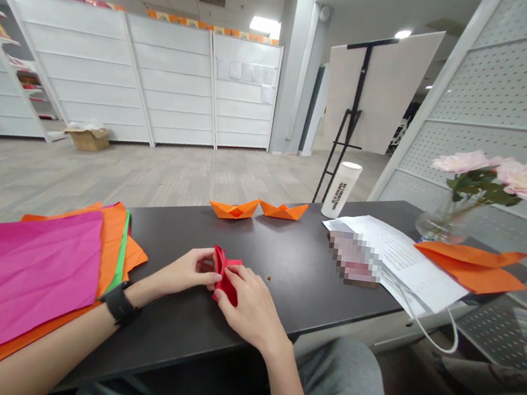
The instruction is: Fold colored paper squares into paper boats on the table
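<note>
A small piece of folded red paper (229,291) is between my two hands, over the middle of the dark table. My left hand (194,270) pinches its left side between thumb and fingers. On its right side, the fingers of my right hand (247,298) are closed over the paper and cover part of it. Beyond my hands stand two orange paper boats, a left one (234,210) and a right one (285,211), with their tips nearly touching.
At the left lies a stack of coloured paper sheets (35,259), magenta on top. To the right are a white cylinder (341,190), printed sheets (396,252), a blurred-out flat object (354,260), a white cable (455,339), folded orange paper (471,265) and a glass flower vase (440,222).
</note>
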`<state>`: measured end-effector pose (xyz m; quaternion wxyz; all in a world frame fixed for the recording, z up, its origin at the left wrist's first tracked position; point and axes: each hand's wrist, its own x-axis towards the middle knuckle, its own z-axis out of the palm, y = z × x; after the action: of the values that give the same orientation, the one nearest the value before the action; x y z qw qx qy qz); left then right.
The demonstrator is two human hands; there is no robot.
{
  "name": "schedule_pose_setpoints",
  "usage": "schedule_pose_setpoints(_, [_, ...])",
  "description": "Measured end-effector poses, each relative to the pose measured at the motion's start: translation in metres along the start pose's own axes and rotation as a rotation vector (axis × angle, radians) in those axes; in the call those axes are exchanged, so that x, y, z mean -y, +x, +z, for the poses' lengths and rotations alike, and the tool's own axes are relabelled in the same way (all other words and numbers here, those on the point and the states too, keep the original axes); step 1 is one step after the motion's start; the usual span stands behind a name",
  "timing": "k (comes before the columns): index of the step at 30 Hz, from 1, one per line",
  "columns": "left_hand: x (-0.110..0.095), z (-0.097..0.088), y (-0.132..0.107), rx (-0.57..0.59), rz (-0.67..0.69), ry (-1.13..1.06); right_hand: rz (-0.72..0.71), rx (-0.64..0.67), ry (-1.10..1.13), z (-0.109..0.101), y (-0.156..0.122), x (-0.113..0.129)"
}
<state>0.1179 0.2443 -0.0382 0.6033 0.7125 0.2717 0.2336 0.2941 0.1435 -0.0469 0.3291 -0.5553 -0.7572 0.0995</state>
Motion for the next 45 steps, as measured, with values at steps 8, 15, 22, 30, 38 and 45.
schedule_pose_setpoints(8, [-0.001, 0.003, -0.008, -0.209, 0.102, 0.027, 0.019, 0.007, 0.017, -0.001, 0.001, 0.005])
schedule_pose_setpoints(15, [-0.001, 0.005, -0.007, -0.376, 0.155, -0.182, 0.048, 0.021, 0.18, -0.002, 0.004, 0.015])
schedule_pose_setpoints(22, [-0.008, 0.009, -0.009, -0.32, 0.118, -0.233, 0.047, -0.004, 0.236, 0.005, 0.008, 0.013])
schedule_pose_setpoints(30, [-0.002, 0.009, -0.011, -0.437, 0.209, -0.123, 0.177, -0.112, 0.059, 0.009, 0.005, 0.009])
schedule_pose_setpoints(38, [-0.006, 0.019, -0.013, -0.445, 0.162, 0.146, 0.345, -0.31, 0.19, 0.009, 0.005, 0.014])
schedule_pose_setpoints(45, [-0.005, 0.008, -0.01, -0.533, 0.158, 0.244, 0.48, -0.389, 0.328, 0.001, 0.008, -0.002])
